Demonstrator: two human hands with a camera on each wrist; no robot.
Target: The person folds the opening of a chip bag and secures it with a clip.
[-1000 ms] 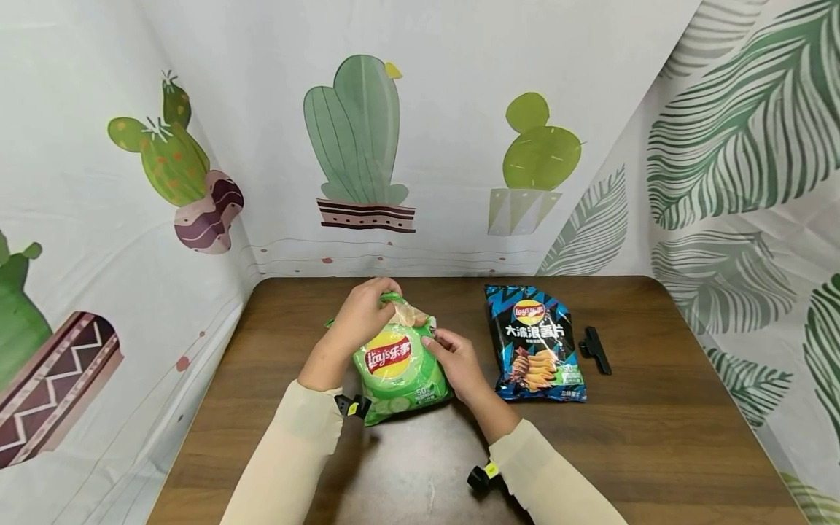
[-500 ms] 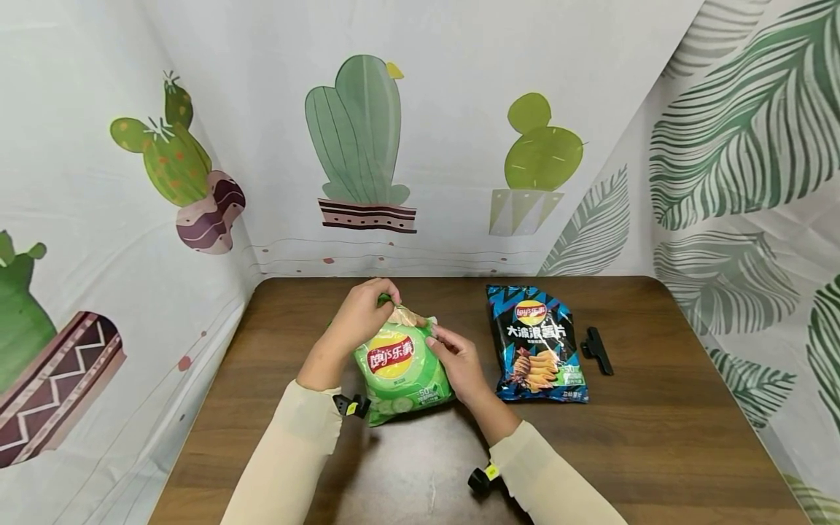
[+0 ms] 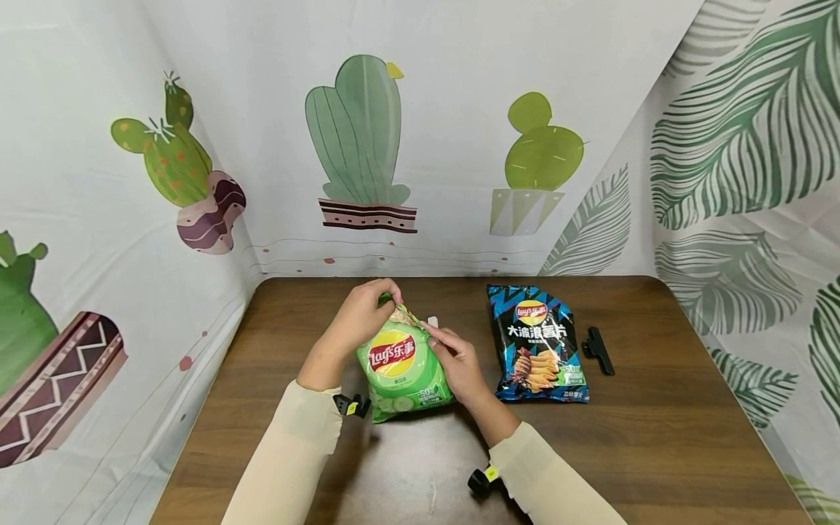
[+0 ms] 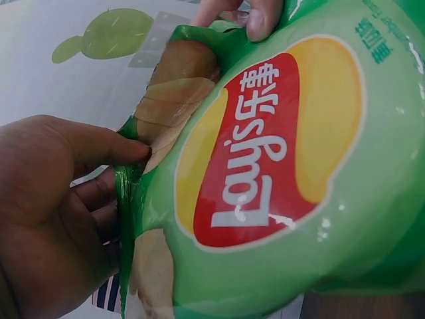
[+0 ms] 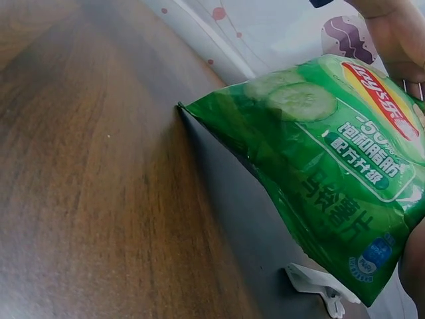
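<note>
A green Lay's chip bag [image 3: 400,372] stands tilted on the table. At its top left edge, my left hand [image 3: 362,313] pinches the film between thumb and fingers. My right hand [image 3: 457,361] pinches the top right corner. In the left wrist view, the bag's top edge runs between the thumb and fingers of my left hand [image 4: 60,199], and brown chip pictures show on the front. Fingertips of the right hand [image 4: 262,16] grip the far end of that edge. The right wrist view shows the bag's lower front [image 5: 332,153]; the right hand is mostly out of frame there.
A blue and black Lay's bag [image 3: 538,346] lies to the right, with a black bag clip [image 3: 596,351] beside it. Behind the green bag is a white clip [image 5: 322,286]. The brown wooden table [image 3: 656,437] ends at a printed cloth backdrop [image 3: 453,146].
The top of the green bag has narrowed and folded down between my hands. My right hand has shifted slightly, and the bag has tipped a little more upright. The left hand has hardly moved.
</note>
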